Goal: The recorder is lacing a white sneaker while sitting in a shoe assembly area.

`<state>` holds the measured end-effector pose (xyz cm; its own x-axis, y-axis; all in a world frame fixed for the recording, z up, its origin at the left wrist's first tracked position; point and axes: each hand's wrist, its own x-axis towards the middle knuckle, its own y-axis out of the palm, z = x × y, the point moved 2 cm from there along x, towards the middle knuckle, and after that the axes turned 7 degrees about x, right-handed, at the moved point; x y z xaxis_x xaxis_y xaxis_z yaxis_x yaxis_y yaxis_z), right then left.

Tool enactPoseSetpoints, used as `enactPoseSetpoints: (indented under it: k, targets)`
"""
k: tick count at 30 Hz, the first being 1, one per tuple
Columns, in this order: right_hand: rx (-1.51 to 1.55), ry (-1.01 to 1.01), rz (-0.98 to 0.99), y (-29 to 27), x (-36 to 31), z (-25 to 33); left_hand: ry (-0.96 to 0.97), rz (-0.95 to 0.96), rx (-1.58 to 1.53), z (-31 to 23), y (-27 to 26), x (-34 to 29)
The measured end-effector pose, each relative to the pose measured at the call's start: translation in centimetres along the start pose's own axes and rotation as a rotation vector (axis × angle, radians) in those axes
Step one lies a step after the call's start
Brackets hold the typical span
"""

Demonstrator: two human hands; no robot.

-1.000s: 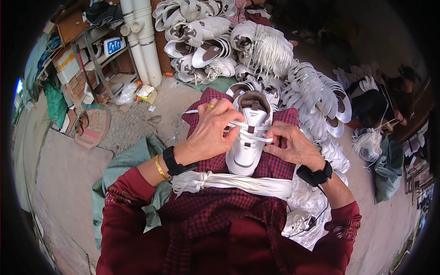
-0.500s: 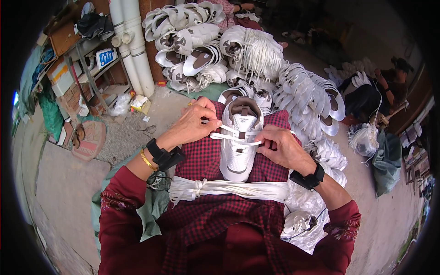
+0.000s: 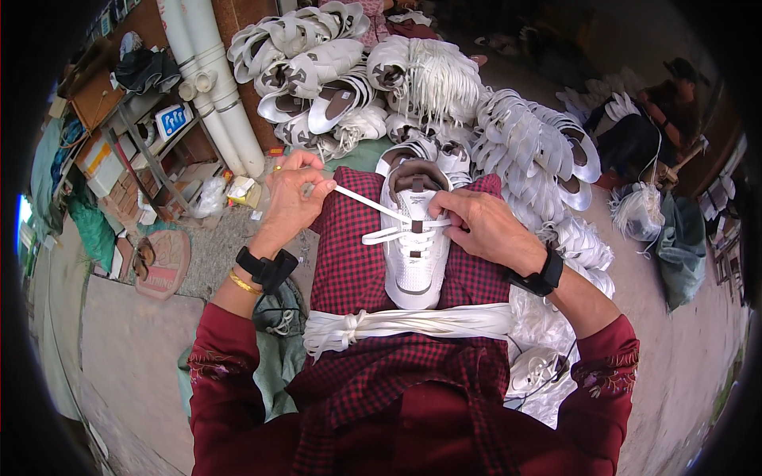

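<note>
A white shoe upper [image 3: 414, 274] with a brown lining lies on my lap, its toe toward me, over a red checked apron [image 3: 347, 262]. My left hand [image 3: 295, 194] is raised to the left of it, thumb and fingers pinched on a white shoelace [image 3: 365, 201] drawn taut from the shoe's middle. At the shoe's right side, my right hand [image 3: 480, 222] has its fingers closed on the lace near the eyelets; the fingertips partly hide it. A loose lace loop hangs over the shoe's left side. Across my lap lies a tied bundle of white laces [image 3: 413, 324].
Beyond my knees rise piles of white shoe uppers [image 3: 528, 151]. A metal shelf [image 3: 147, 143] and white pipes [image 3: 218, 87] stand at the left. To my right are white plastic wrapping [image 3: 548, 397] and a green sack [image 3: 680, 250]. Another person [image 3: 675, 103] sits at the far right.
My left hand has moved left and up, pulling the lace out straight. My right hand has shifted slightly up, staying at the shoe's right side. The view has tilted a little.
</note>
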<state>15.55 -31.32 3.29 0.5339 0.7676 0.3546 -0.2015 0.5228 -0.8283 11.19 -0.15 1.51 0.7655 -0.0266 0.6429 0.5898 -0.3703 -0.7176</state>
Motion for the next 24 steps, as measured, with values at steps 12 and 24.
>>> enactPoseSetpoints:
  k: [12, 24]
  targets:
    - [0.076, -0.1, 0.066, -0.2, 0.0, -0.1, 0.133, 0.248, -0.084, -9.3, -1.4, -3.0]
    - [0.164, -0.065, -0.093, -0.3, -0.4, 0.8, 0.18, 0.397, -0.413, -7.5, 0.1, -2.9]
